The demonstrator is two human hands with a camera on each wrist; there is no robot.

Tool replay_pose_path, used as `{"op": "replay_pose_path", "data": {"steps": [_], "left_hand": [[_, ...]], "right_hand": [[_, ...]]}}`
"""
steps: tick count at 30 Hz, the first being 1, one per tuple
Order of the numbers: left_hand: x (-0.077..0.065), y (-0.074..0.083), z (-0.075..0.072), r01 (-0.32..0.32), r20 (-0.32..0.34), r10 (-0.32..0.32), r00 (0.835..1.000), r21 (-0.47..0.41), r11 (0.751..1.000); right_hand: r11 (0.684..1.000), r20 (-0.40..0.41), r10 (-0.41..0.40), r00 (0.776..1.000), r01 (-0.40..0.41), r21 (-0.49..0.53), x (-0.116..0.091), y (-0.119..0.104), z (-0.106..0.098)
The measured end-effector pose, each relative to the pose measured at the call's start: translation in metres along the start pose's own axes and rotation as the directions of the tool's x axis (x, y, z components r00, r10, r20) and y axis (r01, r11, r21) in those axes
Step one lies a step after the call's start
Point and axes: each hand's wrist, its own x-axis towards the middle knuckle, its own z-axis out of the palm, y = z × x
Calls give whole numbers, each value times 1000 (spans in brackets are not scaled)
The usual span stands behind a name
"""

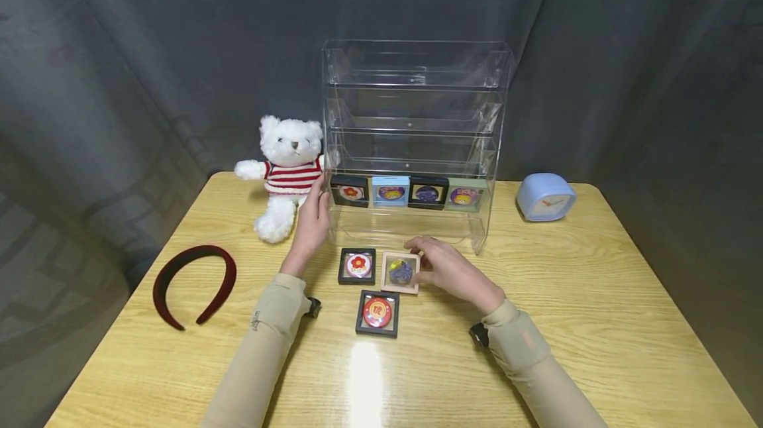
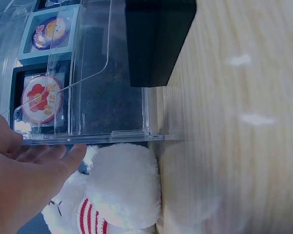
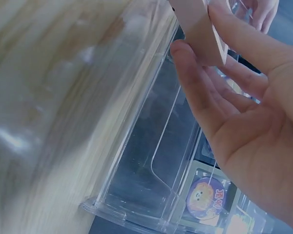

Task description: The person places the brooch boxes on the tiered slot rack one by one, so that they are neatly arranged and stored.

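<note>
My right hand pinches a pale pink square display frame by its right edge, thumb at one side and fingers at the other. Inside it is a purple and yellow design. In the right wrist view the frame's pink side shows between thumb and fingertips. My left hand touches the left side of a clear acrylic tiered rack, its fingers extended along the panel. One rack tier holds several framed badges, including a light blue frame. Two black-framed badges, one with a flower, one red, lie before the rack.
Left of the rack sits a white teddy bear in a striped sweater. A dark red headband lies at the table's left. A blue clock stands at the right rear. Dark curtains surround the wooden table.
</note>
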Motion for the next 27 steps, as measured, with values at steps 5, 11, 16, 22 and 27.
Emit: {"op": "replay_pose_path", "data": {"steps": [5, 11, 16, 22, 27], "left_hand": [[0, 0, 0, -3, -5, 3, 1000, -4, 1000], [0, 0, 0, -20, -7, 20, 1000, -6, 1000], [-1, 2, -1, -17, -5, 17, 1000, -11, 1000], [-1, 2, -1, -11, -4, 11, 1000, -12, 1000], [-1, 1, -1, -19, -3, 19, 1000, -11, 1000]], "right_hand": [[999, -25, -20, 999, 21, 31, 0, 0, -2], [999, -72, -47, 996, 49, 20, -2, -2, -5], [999, -92, -49, 995, 51, 20, -3, -4, -9], [998, -116, -47, 992, 53, 46, -6, -6, -18], [995, -166, -40, 985, 53, 79, -8, -5, -28]]}}
